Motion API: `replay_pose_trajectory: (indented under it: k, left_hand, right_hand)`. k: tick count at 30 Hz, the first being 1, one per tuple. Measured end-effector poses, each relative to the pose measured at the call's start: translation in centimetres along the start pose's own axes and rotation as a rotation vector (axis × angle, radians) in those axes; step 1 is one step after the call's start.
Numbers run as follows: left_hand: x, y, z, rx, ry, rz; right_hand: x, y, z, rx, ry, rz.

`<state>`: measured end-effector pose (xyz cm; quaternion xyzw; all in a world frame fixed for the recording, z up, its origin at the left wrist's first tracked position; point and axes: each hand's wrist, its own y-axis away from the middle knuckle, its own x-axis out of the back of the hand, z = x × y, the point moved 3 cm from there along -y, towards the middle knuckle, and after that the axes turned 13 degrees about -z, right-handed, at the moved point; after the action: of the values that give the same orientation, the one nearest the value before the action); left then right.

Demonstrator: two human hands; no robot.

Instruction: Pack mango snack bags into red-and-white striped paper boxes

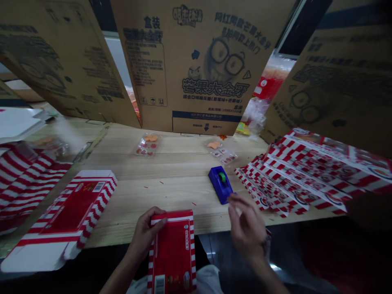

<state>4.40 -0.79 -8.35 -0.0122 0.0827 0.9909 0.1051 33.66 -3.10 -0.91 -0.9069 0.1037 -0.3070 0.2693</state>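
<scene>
My left hand (pixel 149 228) grips a red carton with striped edges (pixel 173 251) by its upper left edge, thumb across the front. The carton is held in front of my body at the table's near edge. At the front end of a blue tape dispenser (pixel 221 185) is my right hand (pixel 247 226), its thumb and forefinger drawn together in a pinch. Whatever lies between those fingertips is too small to make out. A green roll (pixel 222 177) sits inside the dispenser.
Flat striped cartons (pixel 69 208) lie stacked on the left, beside more striped card (pixel 27 175). Several striped boxes (pixel 306 175) stand in rows at right. Two clear packets, one left (pixel 148 145) and one right (pixel 221 150), lie before a large cardboard box (pixel 196 98).
</scene>
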Motion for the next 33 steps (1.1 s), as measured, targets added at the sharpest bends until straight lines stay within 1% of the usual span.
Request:
replay_pose_trajectory:
  k: [2,4,5,6,7,8,10,13,17,19,23,25,29,33]
  left_hand:
    - [-0.1,-0.1,-0.2,-0.003,0.014,-0.028]
    - [-0.2,-0.1,-0.3,-0.005,0.029,-0.063]
    - [-0.3,-0.2,-0.4,-0.002,0.04,-0.076]
    - [-0.4,-0.2,-0.4,0.006,0.054,-0.088]
    - [-0.5,-0.2,-0.4,0.016,0.07,-0.098]
    - [-0.6,-0.2,-0.4,0.025,0.086,-0.103]
    - [-0.7,-0.2,-0.4,0.033,0.093,-0.098]
    - [-0.6,-0.2,-0.4,0.029,0.059,-0.078]
    - [-0.5,-0.3,-0.4,0.007,0.034,-0.071]
    - [-0.5,-0.3,-0.3,-0.003,0.041,-0.064]
    - [-0.6,-0.3,-0.2,0.015,0.098,-0.04]
    - [-0.7,-0.3,-0.2,0.031,0.119,-0.051]
    - [-0.9,-0.4,-0.2,0.024,0.122,-0.095]
    - [-1.1,-0.3,0.4,-0.014,0.098,-0.096]
  right_hand:
    - [0.5,-1.3,4.5,-0.117,0.063,0.069]
    - [0.6,-1.9,9.4,-0.332,0.05,-0.036]
    - [0.5,-1.9,11.4,-0.403,0.029,-0.113]
    - [0.4,-1.8,13.0,-0.458,0.002,-0.18]
    - [0.3,-1.7,14.0,-0.486,-0.023,-0.228]
    - [0.2,-1.5,14.6,-0.499,-0.042,-0.25]
    - [-0.1,-1.3,14.8,-0.51,-0.044,-0.218]
    - [-0.7,-1.4,14.1,-0.514,-0.037,-0.142]
    - [-1.9,-1.8,13.8,-0.532,-0.177,-0.06]
    - [-2.2,-1.6,13.8,-0.534,-0.202,-0.021]
    - [-1.8,0.4,13.4,-0.499,-0.268,0.084]
    - [-1.6,1.8,13.2,-0.479,-0.311,0.124]
    - [-2.1,3.6,13.6,-0.517,-0.382,0.145]
    - [-2.7,4.6,14.2,-0.562,-0.413,0.165]
